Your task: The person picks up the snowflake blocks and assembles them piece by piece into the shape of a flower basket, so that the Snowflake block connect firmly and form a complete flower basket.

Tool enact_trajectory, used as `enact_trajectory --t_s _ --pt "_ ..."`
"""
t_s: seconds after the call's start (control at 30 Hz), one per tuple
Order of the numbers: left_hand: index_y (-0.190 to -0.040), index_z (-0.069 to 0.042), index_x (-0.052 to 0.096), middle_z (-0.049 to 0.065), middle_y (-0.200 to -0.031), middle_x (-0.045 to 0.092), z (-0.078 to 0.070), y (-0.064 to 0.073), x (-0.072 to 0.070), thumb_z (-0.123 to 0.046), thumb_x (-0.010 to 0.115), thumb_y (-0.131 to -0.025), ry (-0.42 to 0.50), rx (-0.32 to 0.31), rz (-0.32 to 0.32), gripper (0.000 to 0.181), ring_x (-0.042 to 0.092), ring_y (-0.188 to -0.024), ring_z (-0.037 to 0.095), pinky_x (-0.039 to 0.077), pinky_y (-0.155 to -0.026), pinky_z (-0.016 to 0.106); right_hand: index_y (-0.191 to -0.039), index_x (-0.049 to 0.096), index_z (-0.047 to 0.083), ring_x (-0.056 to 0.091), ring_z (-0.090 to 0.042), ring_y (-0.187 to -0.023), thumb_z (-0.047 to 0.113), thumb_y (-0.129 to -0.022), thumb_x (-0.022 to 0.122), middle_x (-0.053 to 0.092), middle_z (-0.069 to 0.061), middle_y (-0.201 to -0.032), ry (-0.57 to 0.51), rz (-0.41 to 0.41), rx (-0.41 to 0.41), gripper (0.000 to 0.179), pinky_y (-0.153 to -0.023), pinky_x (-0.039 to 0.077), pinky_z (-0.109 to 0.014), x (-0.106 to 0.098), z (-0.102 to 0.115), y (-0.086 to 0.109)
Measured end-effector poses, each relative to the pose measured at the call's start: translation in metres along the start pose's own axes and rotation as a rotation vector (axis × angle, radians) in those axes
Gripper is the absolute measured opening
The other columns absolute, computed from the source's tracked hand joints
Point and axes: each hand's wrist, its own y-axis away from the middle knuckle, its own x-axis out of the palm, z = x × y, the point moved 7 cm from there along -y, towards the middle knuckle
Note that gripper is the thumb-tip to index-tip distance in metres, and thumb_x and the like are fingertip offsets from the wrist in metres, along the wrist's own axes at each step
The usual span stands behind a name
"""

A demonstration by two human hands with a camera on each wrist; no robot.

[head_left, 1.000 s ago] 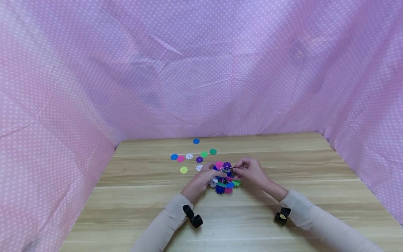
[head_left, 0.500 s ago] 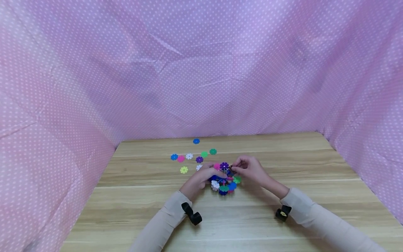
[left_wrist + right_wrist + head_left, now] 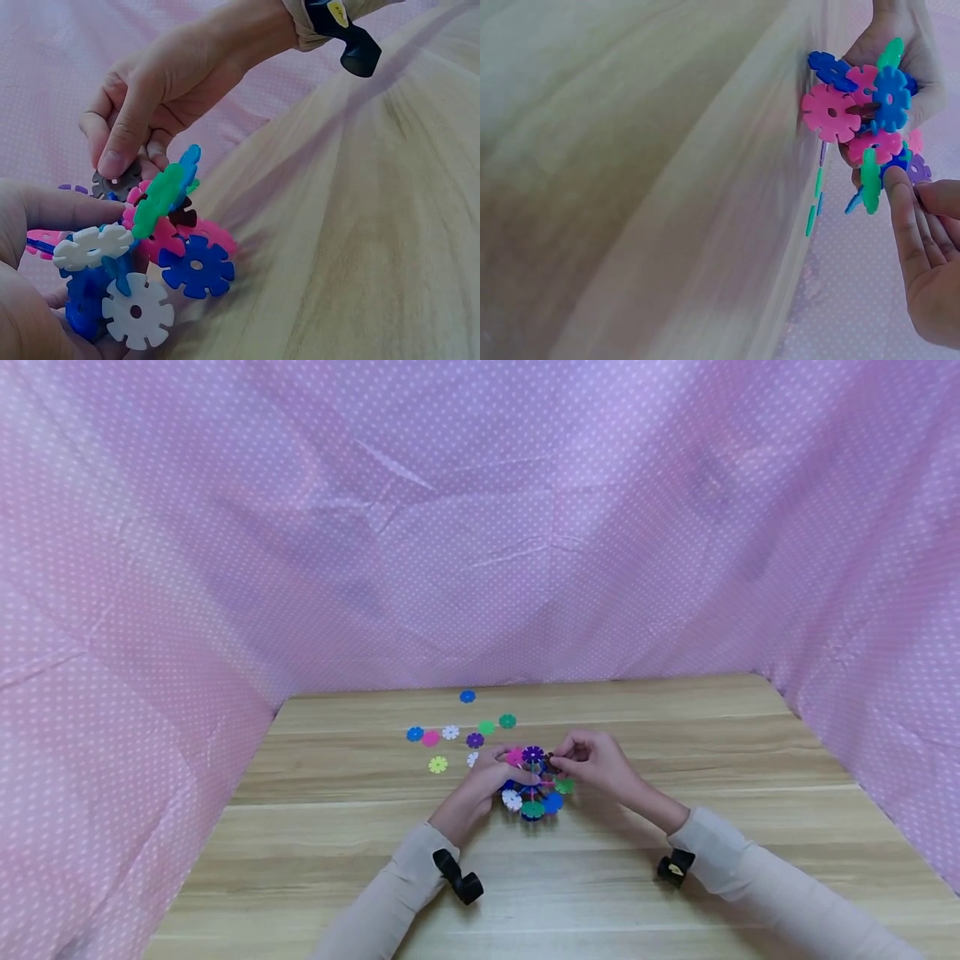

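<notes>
My left hand [image 3: 476, 787] grips a ball-like cluster of interlocking snowflake discs [image 3: 532, 808] just above the table, its thumb laid across the top. The cluster mixes pink, blue, green, white and purple notched discs joined at their slots. At its right side, my right hand [image 3: 597, 766] pinches a dark brown disc [image 3: 129, 180] between thumb and fingers, right at the cluster's edge. In the left wrist view a white disc [image 3: 139, 328] and a dark blue disc [image 3: 214, 271] face the camera. From the right wrist, a pink disc [image 3: 825, 112] shows foremost, and my left palm lies behind the cluster.
Loose discs lie flat on the wooden table [image 3: 337, 843] beyond my left hand, among them a yellow disc [image 3: 438, 765], a purple disc [image 3: 475, 740] and a blue disc [image 3: 467, 697] farthest back. A pink dotted cloth [image 3: 480, 527] hangs around the table's far and side edges.
The cluster has turned in my left hand, so a green disc now faces the front with white and blue discs either side. My right hand has shifted slightly, still pinching the brown disc.
</notes>
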Motion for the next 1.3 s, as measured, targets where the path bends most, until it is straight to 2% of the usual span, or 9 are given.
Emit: enact_trajectory --t_s 0.13,0.37,0.53,0.73,0.97,1.13,1.3 --pt "-0.135 -0.008 0.060 0.014 -0.137 0.060 -0.0016 0.0004 0.0003 -0.007 0.089 -0.070 -0.004 0.008 0.004 0.070 0.050 -0.132 0.035 0.032 -0.118 0.058 -0.087 0.069 -0.007 0.073 -0.028 -0.068 -0.006 -0.090 0.072 0.075 -0.023 -0.085 0.009 0.039 0.024 0.004 -0.060 0.062 -0.032 -0.0011 0.0002 -0.0019" --pt "-0.134 -0.009 0.062 0.014 -0.138 0.061 -0.0032 0.0002 0.0017 -0.009 0.090 -0.070 -0.031 0.022 0.004 0.070 0.049 -0.133 0.035 0.032 -0.118 0.060 -0.090 0.069 -0.010 0.073 -0.039 -0.070 -0.005 -0.092 0.070 0.074 -0.027 -0.088 -0.030 0.140 0.075 0.005 -0.065 0.063 -0.042 -0.0042 0.0012 -0.0056" --pt "-0.137 -0.007 0.059 0.016 -0.140 0.060 -0.0055 -0.0014 0.0021 -0.008 0.090 -0.070 -0.048 0.036 -0.003 0.073 0.051 -0.132 0.036 0.035 -0.116 0.059 -0.091 0.068 -0.011 0.074 -0.034 -0.068 -0.006 -0.091 0.070 0.074 -0.027 -0.087 -0.036 0.117 0.063 0.006 -0.064 0.063 -0.038 -0.0050 0.0012 -0.0040" --pt "-0.134 -0.009 0.061 0.014 -0.133 0.064 -0.0051 -0.0005 0.0072 -0.008 0.089 -0.071 -0.036 0.041 0.028 0.068 0.056 -0.126 0.032 0.037 -0.115 0.057 -0.088 0.068 -0.010 0.073 -0.033 -0.067 -0.007 -0.090 0.071 0.074 -0.027 -0.086 -0.033 0.070 0.031 0.005 -0.062 0.063 -0.038 -0.0049 -0.0002 -0.0020" --pt "-0.130 -0.009 0.063 0.013 -0.131 0.066 -0.0058 0.0000 0.0072 -0.008 0.089 -0.070 -0.042 0.044 0.022 0.065 0.056 -0.124 0.031 0.036 -0.115 0.057 -0.088 0.068 -0.011 0.072 -0.039 -0.067 -0.008 -0.090 0.070 0.073 -0.027 -0.085 -0.023 0.121 0.025 0.004 -0.062 0.062 -0.043 -0.0040 -0.0007 -0.0043" --pt "-0.130 -0.010 0.063 0.013 -0.131 0.066 -0.0059 -0.0009 0.0048 -0.008 0.089 -0.071 -0.050 0.038 0.021 0.065 0.057 -0.123 0.031 0.037 -0.115 0.056 -0.091 0.068 -0.012 0.073 -0.039 -0.068 -0.004 -0.091 0.071 0.074 -0.028 -0.087 -0.036 0.136 0.037 0.009 -0.063 0.063 -0.042 -0.0030 -0.0021 -0.0050" --pt "-0.134 -0.010 0.060 0.014 -0.135 0.062 -0.0057 -0.0001 0.0032 -0.010 0.089 -0.072 -0.080 0.022 0.048 0.069 0.053 -0.127 0.034 0.035 -0.116 0.059 -0.092 0.066 -0.013 0.072 -0.037 -0.068 -0.006 -0.092 0.069 0.073 -0.028 -0.087 -0.015 0.145 0.025 0.008 -0.063 0.063 -0.040 -0.0029 -0.0026 -0.0064"
